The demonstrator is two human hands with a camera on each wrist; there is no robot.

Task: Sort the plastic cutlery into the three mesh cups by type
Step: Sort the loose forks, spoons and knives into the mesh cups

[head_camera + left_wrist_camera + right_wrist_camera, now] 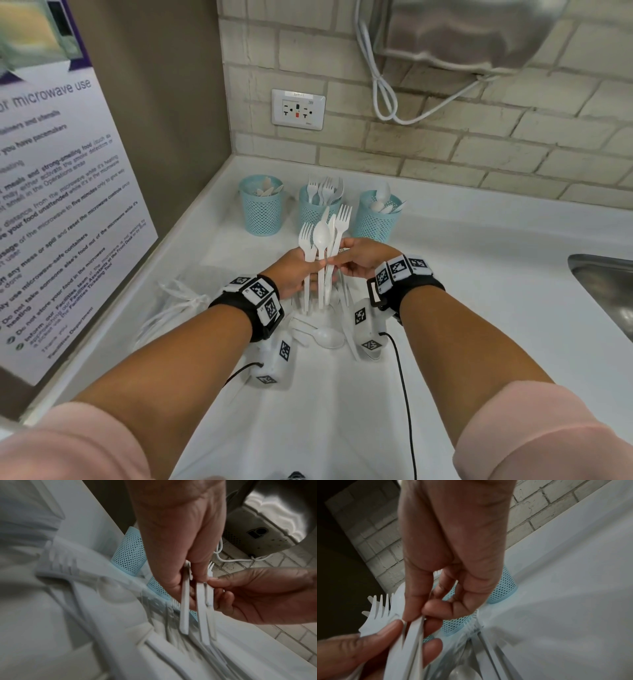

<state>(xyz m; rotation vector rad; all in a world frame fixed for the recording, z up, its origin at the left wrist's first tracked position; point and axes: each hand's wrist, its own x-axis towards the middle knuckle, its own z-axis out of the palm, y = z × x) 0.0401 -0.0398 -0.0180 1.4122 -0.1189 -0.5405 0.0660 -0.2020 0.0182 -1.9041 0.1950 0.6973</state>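
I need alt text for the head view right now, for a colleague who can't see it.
Both hands, left and right, hold a bunch of white forks, a spoon and a knife upright above the counter. Behind stand three blue mesh cups already holding cutlery; more loose cutlery lies under the wrists.

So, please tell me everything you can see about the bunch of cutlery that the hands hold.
The bunch of cutlery is white, glossy plastic: two forks, a spoon and what looks like a knife blade. It stands nearly upright above the counter, heads up and fanned out, handles hanging below the hands. The left hand grips the handles from the left; the right hand pinches one of them from the right. It is in front of the middle mesh cup, not touching it.
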